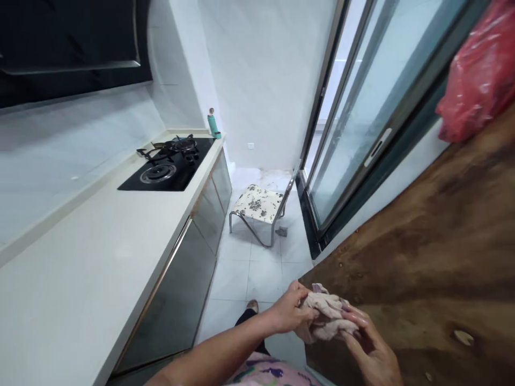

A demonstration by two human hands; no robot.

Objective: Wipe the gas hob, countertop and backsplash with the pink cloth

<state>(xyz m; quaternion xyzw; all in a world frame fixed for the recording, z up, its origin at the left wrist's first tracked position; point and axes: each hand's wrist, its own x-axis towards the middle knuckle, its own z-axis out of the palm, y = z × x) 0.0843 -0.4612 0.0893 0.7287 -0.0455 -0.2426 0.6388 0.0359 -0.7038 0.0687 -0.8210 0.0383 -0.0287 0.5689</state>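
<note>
A crumpled pinkish-beige cloth (pixel 326 317) sits bunched between both my hands at the near edge of a dark brown wooden surface (pixel 434 252). My left hand (pixel 287 311) grips the cloth's left side with curled fingers. The fingers of my right hand (pixel 372 351) close round its right side from below. The cloth's lower part is hidden by my fingers.
A long white counter (pixel 92 257) runs along the left with a black gas hob (pixel 169 163) and a teal bottle (pixel 212 123) at its far end. A floral-seat metal chair (pixel 257 206) stands on the tiled floor. Sliding glass doors (pixel 362 123) and a red plastic bag (pixel 480 75) are on the right.
</note>
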